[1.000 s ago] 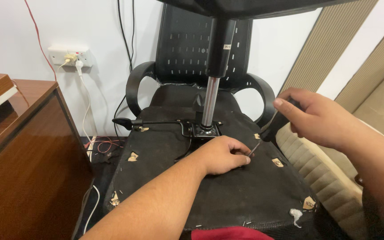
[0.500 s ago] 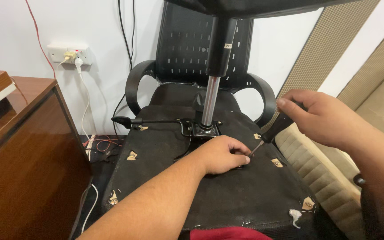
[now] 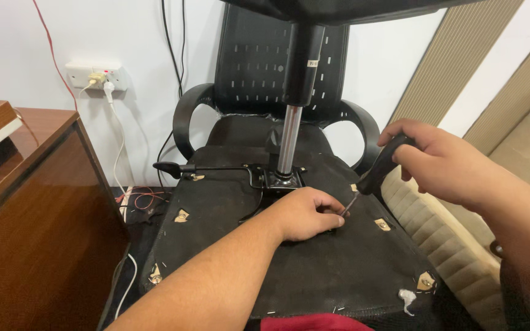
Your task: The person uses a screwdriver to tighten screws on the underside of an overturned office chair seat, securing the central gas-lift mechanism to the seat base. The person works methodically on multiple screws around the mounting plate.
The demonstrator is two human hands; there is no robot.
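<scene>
A black-handled screwdriver (image 3: 372, 178) was gripped in the right hand (image 3: 443, 165) — tip angled down at the seat underside (image 3: 314, 276), near its middle — where the left hand (image 3: 305, 214) was curled, fingers pinched at the tip.

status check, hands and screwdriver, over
Right hand grips screwdriver, tip angled down at seat underside. Left hand rests on seat at the tip. Gas column stands just behind.

Bare black seat underside (image 3: 314, 276) lies open near the hands; gas-lift column (image 3: 289, 138) blocks behind them
</scene>
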